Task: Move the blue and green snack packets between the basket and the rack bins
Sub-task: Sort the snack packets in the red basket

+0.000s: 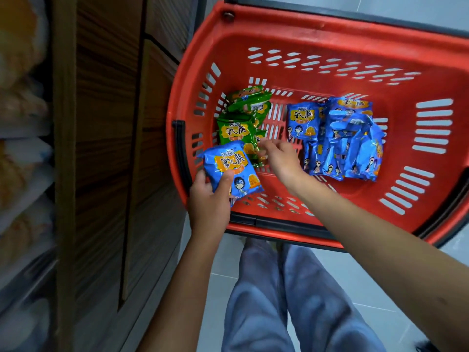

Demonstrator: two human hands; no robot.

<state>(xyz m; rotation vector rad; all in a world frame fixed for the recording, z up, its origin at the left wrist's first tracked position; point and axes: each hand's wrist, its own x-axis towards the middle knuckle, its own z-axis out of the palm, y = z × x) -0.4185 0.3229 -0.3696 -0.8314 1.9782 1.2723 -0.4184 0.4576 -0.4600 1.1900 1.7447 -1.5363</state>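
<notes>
- Grey tiled floor (355, 288) lies under a red slotted plastic shopping basket (304, 29), which stands beside a brown wood-grain rack panel (106, 148).
- Left hand (208, 199) grips one blue foil snack packet (228, 166) over the basket's near left corner, thumb across its face.
- Right hand (279, 161) reaches to the green foil snack packets (233, 130) heaped against the basket's left wall; its fingertips appear to pinch the edge of one.
- Heaped blue packets (350, 138) lie toward the basket's right wall, apart from the green.
- Judgement: much remains; nearly all visible packets sit in the basket, and none is seen in a bin.
- Blurred rack shelves (22, 148) at far left; contents cannot be identified.
- Possible obstruction: black basket handle (181, 153) lies along the left rim, toward the rack.
</notes>
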